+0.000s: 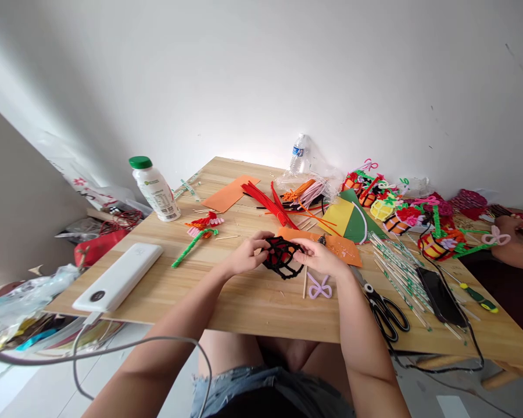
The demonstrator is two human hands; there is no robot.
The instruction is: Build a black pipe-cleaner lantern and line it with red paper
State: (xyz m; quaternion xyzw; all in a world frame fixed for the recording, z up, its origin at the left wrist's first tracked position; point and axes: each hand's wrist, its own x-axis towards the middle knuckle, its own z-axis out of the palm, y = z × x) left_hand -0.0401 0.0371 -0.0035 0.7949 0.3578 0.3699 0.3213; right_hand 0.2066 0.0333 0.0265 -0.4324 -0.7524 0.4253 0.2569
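A black open frame of bent pipe cleaners (283, 266), shaped like a small basket, is held just over the front middle of the table. My left hand (247, 253) grips its left side, fingers closed on the rim. On the opposite side my right hand (317, 255) pinches the frame between thumb and fingers. Under the right hand lie a lilac pipe-cleaner bow (319, 287) and a thin wooden stick (305, 283). Orange paper (346, 249) shows behind the hands, and red pipe cleaners (270, 204) lie beyond it.
Black-handled scissors (386, 313), paper-wrapped sticks (401, 278), a phone (440, 295) and a screwdriver (478, 297) lie right. Finished pipe-cleaner pieces (403, 219) stand behind them. Leftward are a white power bank (119, 277) with cable and a green-capped bottle (157, 191). Another person's arm (516, 249) appears far right.
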